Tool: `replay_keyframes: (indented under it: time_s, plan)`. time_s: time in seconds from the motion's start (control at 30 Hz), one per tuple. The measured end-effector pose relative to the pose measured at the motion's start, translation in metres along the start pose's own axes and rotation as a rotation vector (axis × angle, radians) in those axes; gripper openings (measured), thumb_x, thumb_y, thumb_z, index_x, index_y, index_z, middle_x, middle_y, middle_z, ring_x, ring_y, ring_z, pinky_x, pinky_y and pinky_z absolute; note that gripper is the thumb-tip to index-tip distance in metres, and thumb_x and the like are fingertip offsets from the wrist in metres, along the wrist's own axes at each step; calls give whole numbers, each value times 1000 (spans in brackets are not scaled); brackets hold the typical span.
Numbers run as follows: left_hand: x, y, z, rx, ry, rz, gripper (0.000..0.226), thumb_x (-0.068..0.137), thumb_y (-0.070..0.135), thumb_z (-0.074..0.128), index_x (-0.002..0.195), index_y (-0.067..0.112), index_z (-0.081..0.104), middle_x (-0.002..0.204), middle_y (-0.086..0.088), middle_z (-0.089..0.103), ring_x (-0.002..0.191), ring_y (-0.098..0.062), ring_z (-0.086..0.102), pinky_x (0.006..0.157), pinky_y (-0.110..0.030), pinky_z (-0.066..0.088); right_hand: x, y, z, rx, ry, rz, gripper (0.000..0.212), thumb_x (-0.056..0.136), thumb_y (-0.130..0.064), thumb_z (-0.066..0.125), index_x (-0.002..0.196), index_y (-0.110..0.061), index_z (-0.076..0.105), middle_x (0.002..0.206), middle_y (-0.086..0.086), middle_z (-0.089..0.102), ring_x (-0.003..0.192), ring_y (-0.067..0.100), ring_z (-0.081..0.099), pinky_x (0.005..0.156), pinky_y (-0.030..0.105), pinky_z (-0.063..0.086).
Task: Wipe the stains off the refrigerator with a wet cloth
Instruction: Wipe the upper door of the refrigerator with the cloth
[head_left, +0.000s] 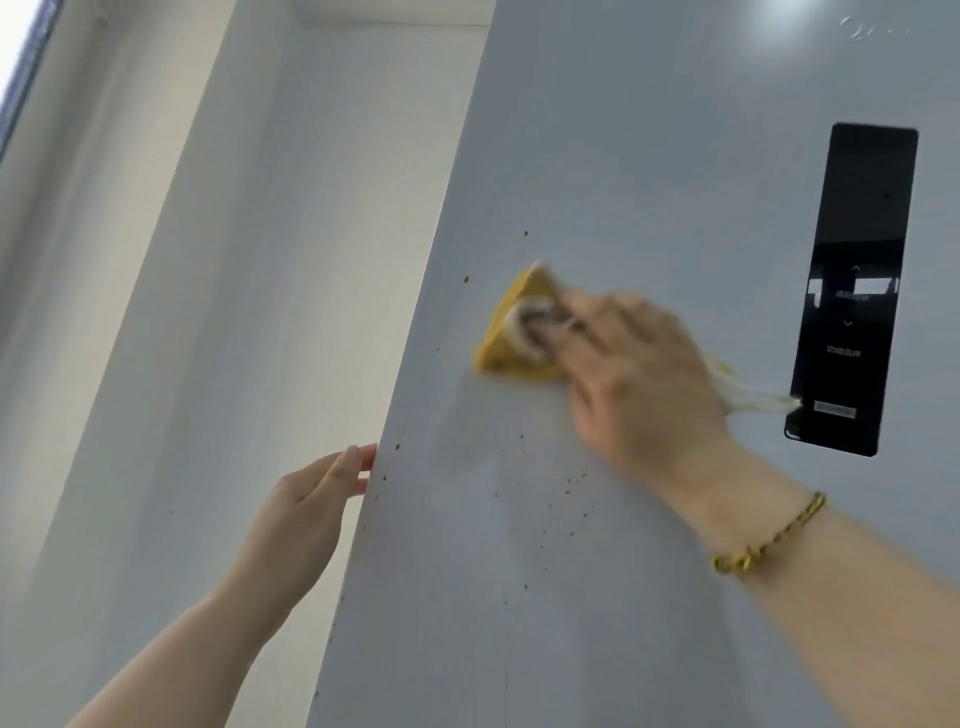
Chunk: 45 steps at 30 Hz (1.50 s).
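Two hands: both raised to the refrigerator (649, 156) door, one at its edge, one on the cloth
Left hand (306, 499): relaxed and holding nothing, straight fingertips touching the door's left edge, pale wall (156, 312) behind it
Stains (569, 480): brown specks scattered on the grey door, thickest below the cloth, a few more along the left edge and just above the cloth
Cloth (511, 332): yellow with a pale bunched part, lying against the door between the left edge and the black panel; pale threads trail out to the right from under the palm
Right hand (639, 374): laid over the cloth, fingers spread and stretched, pressing it to the door rather than clutching it; blurred, so finer detail is lost
Bracelet (769, 535): gold, on the right wrist
Black panel (852, 286): glossy, right of the hand; the trailing threads just reach its lower left corner
Cloth handling: likely light, limp and damp, so it should slide easily and fold on itself; best held by a flat palm over its middle
Door handling: hard, smooth, upright; it may swing under a push, so bracing the left edge looks sensible
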<state>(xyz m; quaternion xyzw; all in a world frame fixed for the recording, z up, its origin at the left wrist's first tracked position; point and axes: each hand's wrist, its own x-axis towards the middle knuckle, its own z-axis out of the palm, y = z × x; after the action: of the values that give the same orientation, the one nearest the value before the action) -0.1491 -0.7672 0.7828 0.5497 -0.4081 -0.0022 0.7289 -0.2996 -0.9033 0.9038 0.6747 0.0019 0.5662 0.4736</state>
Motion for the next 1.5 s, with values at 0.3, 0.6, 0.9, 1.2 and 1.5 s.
replay_keyframes:
  time_s: [0.3, 0.6, 0.9, 1.2, 1.5]
  plan:
    - [1, -7, -1, -112, -20, -8, 32, 94, 34, 33, 92, 40, 64, 92, 29, 67, 88, 10, 60, 74, -22, 45, 29, -20, 18, -12, -44, 97, 41, 70, -13, 40, 101, -12, 68, 112, 14, 64, 90, 34, 55, 74, 37, 26]
    - [1, -10, 2, -200, 11, -57, 32, 95, 33, 34, 92, 36, 66, 89, 27, 68, 88, 9, 61, 77, -23, 45, 69, -10, 21, -37, -29, 376, 41, 65, -6, 46, 100, -10, 68, 111, 17, 64, 87, 41, 59, 74, 37, 27]
    - [-1, -6, -1, -264, -21, -127, 35, 97, 30, 33, 92, 31, 67, 89, 16, 72, 97, -7, 61, 85, -32, 45, 78, -18, 20, -51, -138, 66, 41, 70, -12, 39, 98, -13, 69, 108, 12, 66, 85, 33, 62, 71, 34, 23]
    - [4, -11, -8, -286, -75, -173, 31, 87, 10, 44, 93, 27, 69, 98, 11, 72, 96, -11, 65, 88, -34, 47, 31, -52, 27, 29, -173, -30, 45, 72, -13, 36, 104, -16, 67, 114, 11, 64, 92, 31, 49, 75, 36, 27]
    - [9, -20, -10, -349, -109, -163, 51, 61, 12, 37, 101, 18, 68, 102, 5, 71, 96, -13, 65, 80, -32, 47, 37, -37, 17, -18, -82, 185, 44, 73, -15, 36, 104, -15, 67, 116, 11, 64, 93, 31, 50, 72, 36, 25]
